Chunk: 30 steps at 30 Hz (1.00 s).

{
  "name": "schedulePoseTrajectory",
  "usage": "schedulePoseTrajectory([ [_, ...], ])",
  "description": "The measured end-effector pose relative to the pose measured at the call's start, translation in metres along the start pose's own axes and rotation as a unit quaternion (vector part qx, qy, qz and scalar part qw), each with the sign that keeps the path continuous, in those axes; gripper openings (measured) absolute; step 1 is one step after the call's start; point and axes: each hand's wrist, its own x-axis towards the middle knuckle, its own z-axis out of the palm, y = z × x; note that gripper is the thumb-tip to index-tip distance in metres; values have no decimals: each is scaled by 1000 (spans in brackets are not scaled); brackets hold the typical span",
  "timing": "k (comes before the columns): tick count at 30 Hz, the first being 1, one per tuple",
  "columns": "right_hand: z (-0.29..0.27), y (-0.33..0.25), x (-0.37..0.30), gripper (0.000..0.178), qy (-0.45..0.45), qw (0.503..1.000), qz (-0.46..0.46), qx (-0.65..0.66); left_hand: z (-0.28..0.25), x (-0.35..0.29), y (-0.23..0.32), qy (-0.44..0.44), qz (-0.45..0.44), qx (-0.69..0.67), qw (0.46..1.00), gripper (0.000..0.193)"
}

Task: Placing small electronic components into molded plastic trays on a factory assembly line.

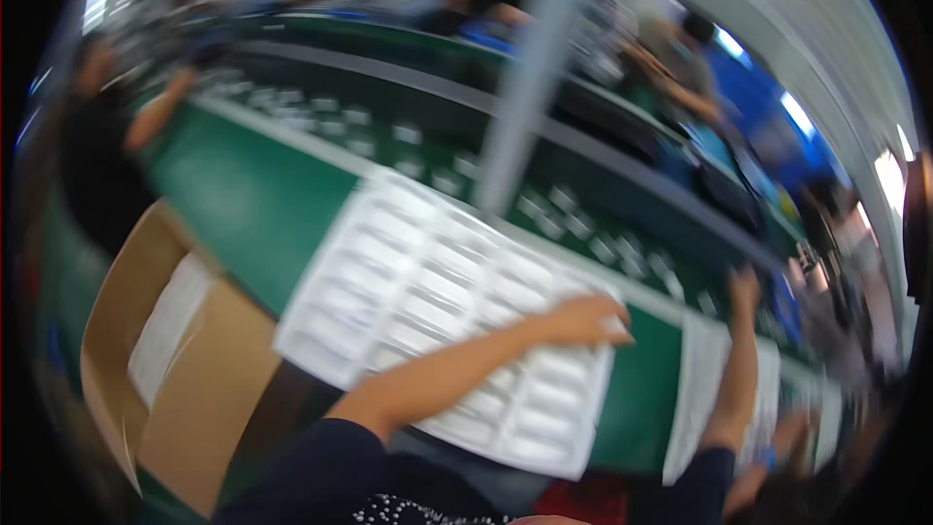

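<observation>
White pocketed tray (400,282), open cardboard box (216,384)

Head view, fisheye: worn on the person's head, at the near edge of the green tabletop (255,196). Facing: down and forward, over the far edge to a dark belt (437,133) and beyond. Range: close; the wearer's dark shirt (437,483) fills the bottom, a white tray (449,277) lies a little farther off. Attitude: rolled, the tabletop's far edge running from upper left to lower right. Rim: curved, black. Sharpness: motion-blurred.
</observation>
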Motion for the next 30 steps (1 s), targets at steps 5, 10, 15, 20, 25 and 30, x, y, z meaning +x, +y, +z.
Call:
schedulePoseTrajectory([
  [5, -8, 13, -20, 54, -117, 960, 35, -252, 5, -3, 4, 35, 10, -42, 998, 36],
  [10, 34, 76, 28, 41, -206, 938, 69, -272, -11, -6, 25, 28, 2, -94, 995, 34],
  [15, 117, 153, 77, 41, -42, 945, -238, -219, -17, 6, 9, 20, -36, -158, 987, 34],
  [20, 100, 139, 96, 44, 106, 982, -153, 33, -23, 0, 26, 46, -4, -123, 991, 35],
  [25, 57, 17, 29, 52, 2, 901, -20, 433, -9, 3, 13, 62, 10, -113, 992, 35],
  [30, 45, -67, -20, 38, -106, 572, 5, 813, -14, -3, 22, 63, 2, -115, 991, 32],
])
